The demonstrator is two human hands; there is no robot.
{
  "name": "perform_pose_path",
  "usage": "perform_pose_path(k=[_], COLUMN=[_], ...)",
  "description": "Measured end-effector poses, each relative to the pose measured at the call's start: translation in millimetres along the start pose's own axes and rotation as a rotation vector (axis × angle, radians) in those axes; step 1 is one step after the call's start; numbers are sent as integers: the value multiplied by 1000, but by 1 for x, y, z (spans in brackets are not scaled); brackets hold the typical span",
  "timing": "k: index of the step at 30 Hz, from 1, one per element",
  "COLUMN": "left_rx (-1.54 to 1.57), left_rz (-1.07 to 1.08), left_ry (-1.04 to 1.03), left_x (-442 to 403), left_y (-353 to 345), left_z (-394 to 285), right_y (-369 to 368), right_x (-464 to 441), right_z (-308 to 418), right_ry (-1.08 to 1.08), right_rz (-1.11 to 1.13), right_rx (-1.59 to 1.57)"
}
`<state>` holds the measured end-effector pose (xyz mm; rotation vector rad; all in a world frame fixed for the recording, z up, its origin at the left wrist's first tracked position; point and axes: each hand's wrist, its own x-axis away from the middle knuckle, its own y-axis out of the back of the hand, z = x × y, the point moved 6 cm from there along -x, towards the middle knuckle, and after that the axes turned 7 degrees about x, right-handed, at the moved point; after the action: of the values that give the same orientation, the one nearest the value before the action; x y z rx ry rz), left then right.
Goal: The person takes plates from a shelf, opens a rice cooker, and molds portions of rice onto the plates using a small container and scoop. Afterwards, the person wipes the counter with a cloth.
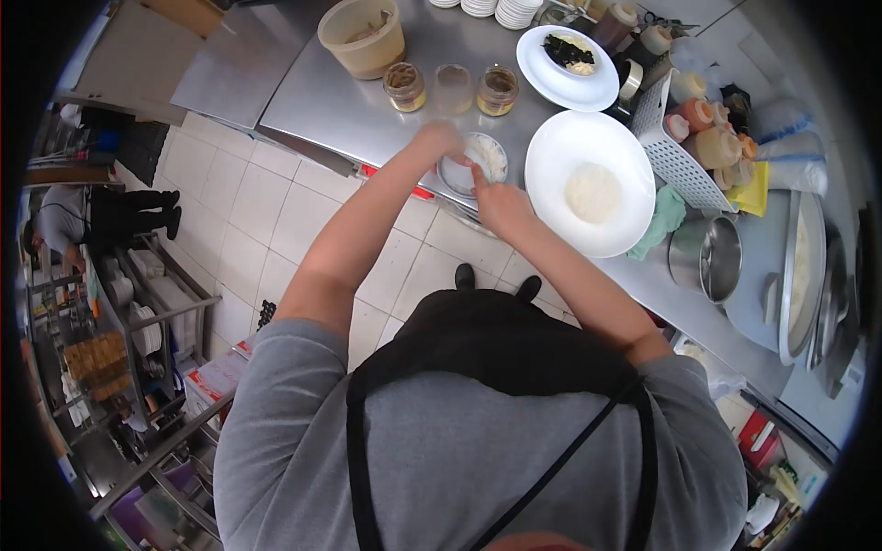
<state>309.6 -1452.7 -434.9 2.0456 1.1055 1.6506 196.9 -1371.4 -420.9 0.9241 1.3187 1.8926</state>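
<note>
Seen from the head camera, the left hand point(440, 140) is a blur at the far left rim of a small bowl point(455, 178) of white contents point(492, 152) at the edge of a metal surface point(335, 106), its grip impossible to tell. The right hand point(503, 208) is at the near rim, a finger extended, though whether its grip closes on the bowl cannot be told, as a wide white plate point(549, 170) lies just to the right and three jars point(453, 90) stand beyond

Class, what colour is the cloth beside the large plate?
The cloth is pale green, shown in the head view.
</note>
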Motion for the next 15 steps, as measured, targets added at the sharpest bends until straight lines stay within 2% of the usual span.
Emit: perform_pose_path(k=[4,6,8,9,11,13,15], left_rx=[40,331,1035,1029,1431,1541,1651], left_rz=[-62,-138,-175,-172,-144,-142,-137], left_ry=[-14,-121,-193,-202,-171,-187,-206], left_x=[1,3,20,31,46,44,35], left_y=[-5,-12,-32,-40,-56,-74,-89], left_z=[13,32,53,58,69,69,66], right_y=[12,16,49,63,76,73,45], right_x=[-3,-9,-2,6,16,18,12], right_z=[0,-5,-5,-2,-13,-35,-33], right_ry=[-12,15,42,76,12,-222,-247], right_rz=[52,97,111,151,119,-22,-7], right_rx=[-33,4,-4,-22,-56,-147,-86])
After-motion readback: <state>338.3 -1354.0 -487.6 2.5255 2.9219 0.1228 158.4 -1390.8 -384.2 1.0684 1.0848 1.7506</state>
